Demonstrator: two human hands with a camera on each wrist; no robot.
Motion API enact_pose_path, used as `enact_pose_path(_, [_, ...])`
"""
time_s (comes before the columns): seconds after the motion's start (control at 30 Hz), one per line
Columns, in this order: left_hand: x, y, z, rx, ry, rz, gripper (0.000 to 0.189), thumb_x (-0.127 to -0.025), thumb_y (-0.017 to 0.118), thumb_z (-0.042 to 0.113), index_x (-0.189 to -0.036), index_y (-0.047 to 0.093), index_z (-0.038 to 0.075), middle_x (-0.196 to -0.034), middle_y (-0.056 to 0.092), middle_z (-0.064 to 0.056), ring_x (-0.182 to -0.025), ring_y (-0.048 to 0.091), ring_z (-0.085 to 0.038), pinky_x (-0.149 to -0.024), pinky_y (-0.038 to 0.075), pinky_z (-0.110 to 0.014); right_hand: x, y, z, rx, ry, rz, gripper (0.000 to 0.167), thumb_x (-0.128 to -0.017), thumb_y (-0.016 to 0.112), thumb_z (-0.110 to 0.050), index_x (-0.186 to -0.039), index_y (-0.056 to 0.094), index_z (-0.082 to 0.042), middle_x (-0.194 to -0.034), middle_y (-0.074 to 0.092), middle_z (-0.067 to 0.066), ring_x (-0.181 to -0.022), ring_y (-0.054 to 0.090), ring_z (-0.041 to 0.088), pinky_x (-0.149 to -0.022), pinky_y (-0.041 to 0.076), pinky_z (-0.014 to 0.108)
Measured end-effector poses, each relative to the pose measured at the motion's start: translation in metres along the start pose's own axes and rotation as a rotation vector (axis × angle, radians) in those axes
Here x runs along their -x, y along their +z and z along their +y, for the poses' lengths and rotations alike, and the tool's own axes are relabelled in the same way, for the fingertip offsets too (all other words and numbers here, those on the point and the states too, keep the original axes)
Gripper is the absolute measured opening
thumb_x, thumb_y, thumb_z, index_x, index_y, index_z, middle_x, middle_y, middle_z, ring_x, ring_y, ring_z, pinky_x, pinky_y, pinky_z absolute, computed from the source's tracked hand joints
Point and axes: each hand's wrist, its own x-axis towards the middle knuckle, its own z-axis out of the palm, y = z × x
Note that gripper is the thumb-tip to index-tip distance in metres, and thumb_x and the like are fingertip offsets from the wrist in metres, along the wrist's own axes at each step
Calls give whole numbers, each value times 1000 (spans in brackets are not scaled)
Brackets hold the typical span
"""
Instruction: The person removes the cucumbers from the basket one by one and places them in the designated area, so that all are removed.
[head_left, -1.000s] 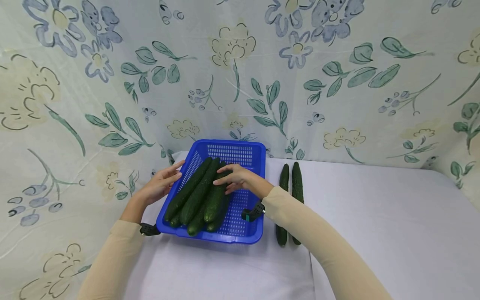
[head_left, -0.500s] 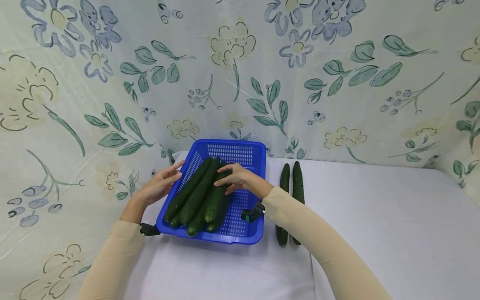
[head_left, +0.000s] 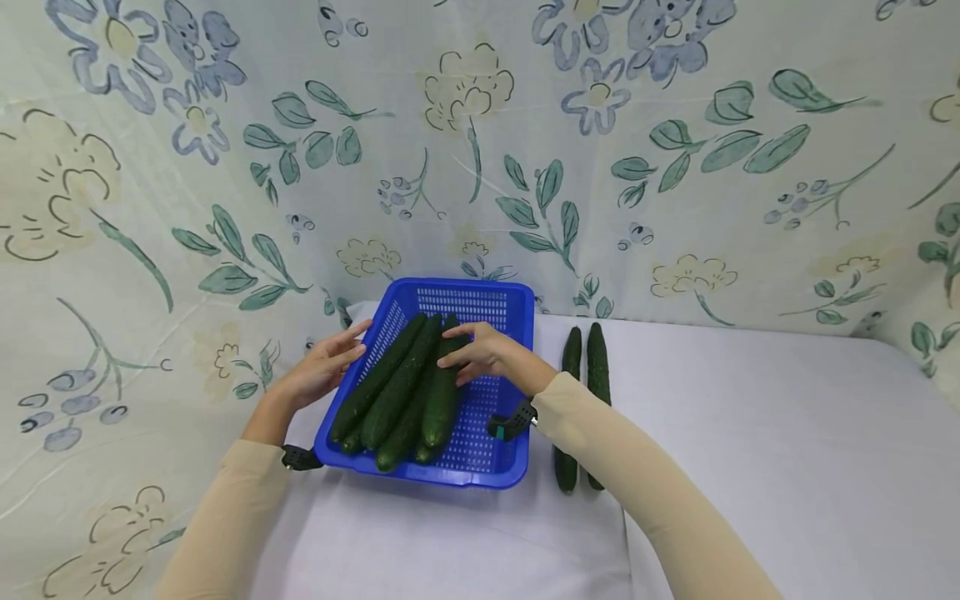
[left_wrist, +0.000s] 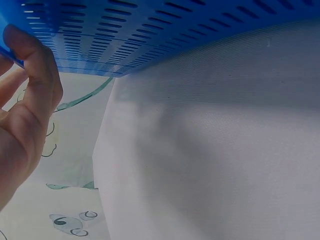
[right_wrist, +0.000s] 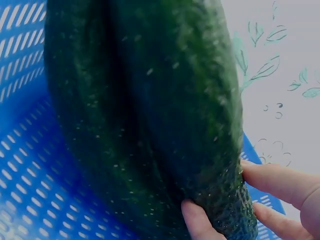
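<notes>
Nearest: beige sleeves (head_left: 630, 475) on both arms, w/ blk wrist devices (head_left: 510, 423) just past the cuffs. R hand (head_left: 483, 354) is in over the blue plastic basket (head_left: 465, 477), clamped on the far part of a dk grn cucumber (head_left: 437, 417): thumb one side, fingers the other, per R wrist view. L hand (head_left: 322, 371) is well apart from R, fingers out & loose, tips touching the basket's L rim. Basket is on the wht tablecloth (head_left: 750, 433), slotted walls & floor, set a bit askew. The gripped cucumber is at the R of the pile, inside the basket; the other cucumbers (head_left: 382, 379) lie lengthwise, mostly to its L, some underneath. 2 loose cucumbers (head_left: 597, 358) lie side by side on the cloth, just R of basket, partly hidden behind R sleeve. Bkgd: wht floral fabric (head_left: 465, 208) w/ bl. flowers, grn leaves, hanging behind table.
</notes>
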Motion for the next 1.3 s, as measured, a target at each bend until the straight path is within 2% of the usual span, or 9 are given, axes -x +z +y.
enact_pose_path(0.2, [-1, 1, -1, 6, -3, 0, 56, -109, 42, 19, -161, 20, 15, -131, 51, -19, -108, 63, -15, -83, 56, -31, 7, -10, -6, -3, -32, 0, 66, -88, 73, 4, -147, 48, -10, -158, 17, 26, -95, 69, 42, -85, 55, 48])
enact_pose_path(0.4, [-1, 0, 0, 6, -2, -6, 56, -109, 42, 18, -161, 20, 15, -132, 50, -19, -109, 62, -15, -84, 56, -32, 18, -21, -14, -50, -74, 5, 66, -88, 72, 5, -148, 47, -8, -162, 12, 19, -107, 64, 46, -87, 54, 49])
enact_pose_path(0.6, [-1, -1, 1, 15, -3, -4, 55, -109, 41, 17, -161, 20, 15, -131, 50, -19, -108, 63, -15, -84, 56, -32, 30, -31, -20, -77, -115, 16, 64, -88, 71, 6, -146, 50, -10, -162, 14, 14, -108, 63, 45, -88, 54, 50])
enact_pose_path(0.77, [-1, 0, 0, 10, -3, -8, 56, -109, 42, 17, -161, 20, 14, -132, 51, -17, -109, 63, -15, -84, 56, -32, 39, -40, -22, -86, -145, 0, 63, -89, 70, 5, -147, 49, -12, -164, 7, 12, -112, 62, 45, -91, 53, 49])
enact_pose_path(0.83, [-1, 0, 0, 4, -4, -6, 56, -109, 42, 18, -161, 20, 14, -132, 51, -18, -108, 63, -15, -84, 56, -31, 44, -44, -22, -78, -162, -7, 64, -90, 71, 4, -147, 49, -12, -163, 10, 13, -115, 59, 46, -91, 52, 49])
enact_pose_path(0.93, [-1, 1, 1, -5, -8, 6, 56, -109, 43, 18, -160, 21, 15, -133, 50, -19, -108, 62, -16, -84, 56, -31, 52, -51, -23, -53, -192, -13, 65, -90, 70, 2, -149, 47, -13, -157, 25, 21, -120, 56, 46, -92, 52, 50])
enact_pose_path(1.1, [-1, 2, 1, -20, -20, 23, 55, -109, 43, 18, -160, 24, 16, -135, 48, -22, -109, 62, -16, -85, 56, -32, 64, -63, -23, -25, -224, -12, 65, -92, 69, 0, -150, 44, -14, -134, 48, 27, -114, 61, 41, -92, 52, 48])
enact_pose_path(1.2, [-2, 1, 0, -19, -19, 18, 55, -109, 42, 18, -160, 22, 16, -136, 47, -23, -109, 62, -16, -85, 56, -32, 70, -71, -21, -11, -240, -21, 65, -94, 67, -1, -152, 42, -14, -129, 51, 26, -108, 63, 37, -92, 52, 47])
enact_pose_path(1.3, [-2, 1, 0, -14, -21, 17, 55, -109, 42, 18, -160, 22, 16, -137, 46, -23, -109, 62, -16, -85, 55, -32, 77, -79, -18, 2, -256, -34, 66, -95, 66, -3, -154, 39, -14, -132, 48, 27, -113, 60, 39, -95, 50, 50])
